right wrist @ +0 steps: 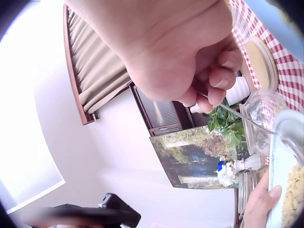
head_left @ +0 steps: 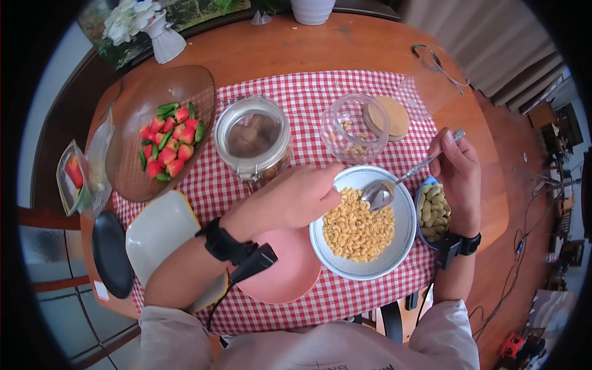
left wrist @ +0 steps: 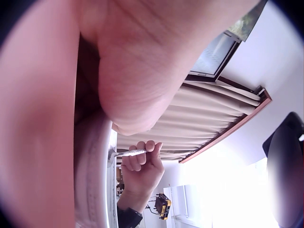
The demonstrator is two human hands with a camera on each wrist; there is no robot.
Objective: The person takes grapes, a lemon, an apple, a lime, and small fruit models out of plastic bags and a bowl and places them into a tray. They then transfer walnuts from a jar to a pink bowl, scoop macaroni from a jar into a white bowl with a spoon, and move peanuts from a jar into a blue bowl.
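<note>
My left hand holds the left rim of a white bowl with a blue edge. In the right wrist view, the left thumb lies at that rim. Small curled macaroni fills the middle of the bowl. Between thumb and fingers, my right hand grips the patterned handle of a metal spoon. The spoon's head rests in the bowl, at the upper edge of the macaroni. Beyond the bowl, a clear glass jar contains a few macaroni pieces, with its wooden lid beside it.
Peanuts fill a bowl under my right wrist. A pink plate, a white yellow-rimmed dish and a black dish lie leftward. A clip-top jar and a brown tray of red fruit and green peppers stand farther back.
</note>
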